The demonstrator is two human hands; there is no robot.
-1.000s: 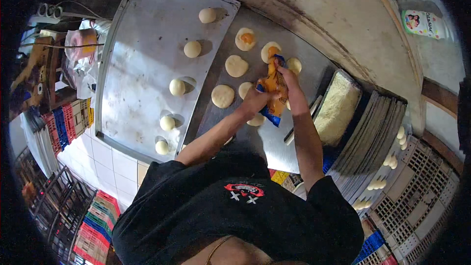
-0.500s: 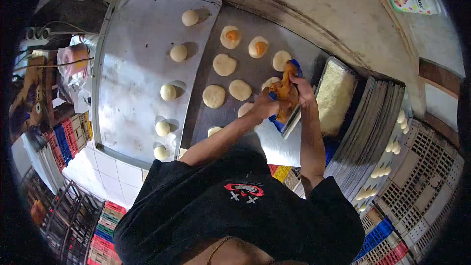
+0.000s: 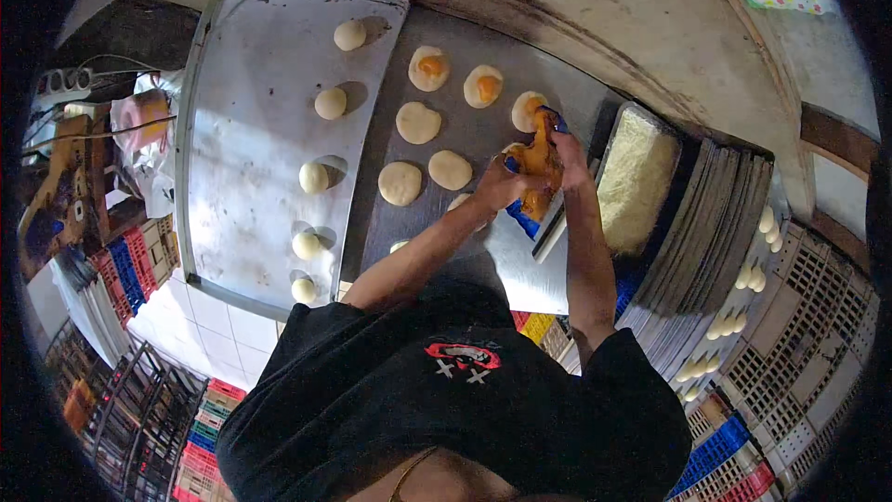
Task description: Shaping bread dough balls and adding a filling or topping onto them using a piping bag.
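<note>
Both my hands are closed round a plastic bag (image 3: 537, 160) of orange filling with blue edges. My left hand (image 3: 499, 186) grips its left, nearer side, and my right hand (image 3: 571, 160) its right side, close to the narrow far end. That end is over a flattened dough disc (image 3: 525, 110) with orange filling on it. To its left lie two more filled discs, a middle one (image 3: 483, 87) and a far-left one (image 3: 428, 68). Several plain discs (image 3: 418, 123) sit nearer on the dark metal tray (image 3: 367, 246). My left arm and the bag partly hide others.
On the left, a silvery tray (image 3: 243, 121) carries a column of round dough balls (image 3: 314, 178). Right of my hands is a pan of pale yellow crumbs (image 3: 636, 172), then a stack of thin sheets (image 3: 711, 228). Plastic crates (image 3: 790, 316) stand at the right.
Orange filling now shows on the disc under the bag's tip, which was plain before. My hands and the bag have shifted only slightly; the view has tilted a little.
</note>
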